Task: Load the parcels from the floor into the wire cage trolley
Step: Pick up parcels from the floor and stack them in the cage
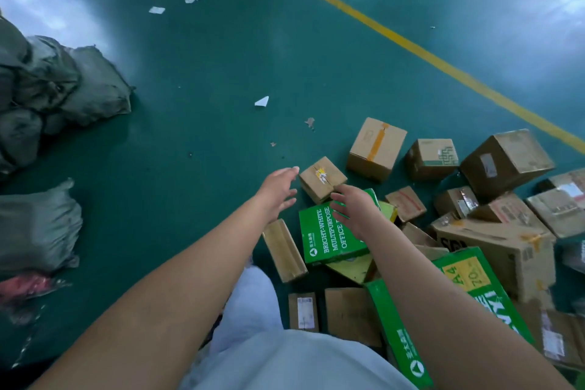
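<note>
Sealed cardboard parcels (376, 149) heaped on the green floor (205, 73), right and near; contents unseen. Left hand (278, 191) and right hand (351, 209) reaching out, fingers spread and empty, flanking a small taped box (321, 179) beside a green paper carton (329, 237). Stuffed sacks (63, 82) piled far left.

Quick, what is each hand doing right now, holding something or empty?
Left hand: open, empty, next to the small brown box.
Right hand: open, empty, above the green paper box.
</note>
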